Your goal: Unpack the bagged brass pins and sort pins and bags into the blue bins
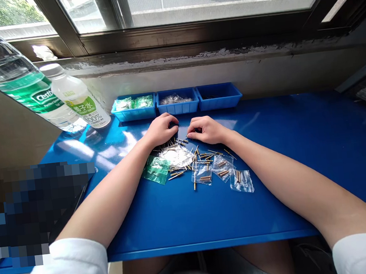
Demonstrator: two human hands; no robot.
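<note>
My left hand [163, 128] rests at the back left of a pile of blind rivets [198, 156], fingers curled inward, and whatever they may hold is hidden. Thumb and forefinger of my right hand [207, 130] are pinched together at the back right of the pile, with something tiny at their tips that I cannot make out. The rivets have brass-coloured bodies and thin silver pins. Among them lies a shiny clear plastic bag [176, 156], with a green bag [157, 170] beside it. Several small clear bags [241, 181] in front hold copper-coloured pieces.
Three joined blue bins stand at the back: the left bin [134, 113] holds green packets, the middle bin [178, 107] clear packets, the right bin [220, 102] small dark pieces. A large water bottle [23, 79] and a smaller bottle [79, 100] stand back left on the blue table [166, 226].
</note>
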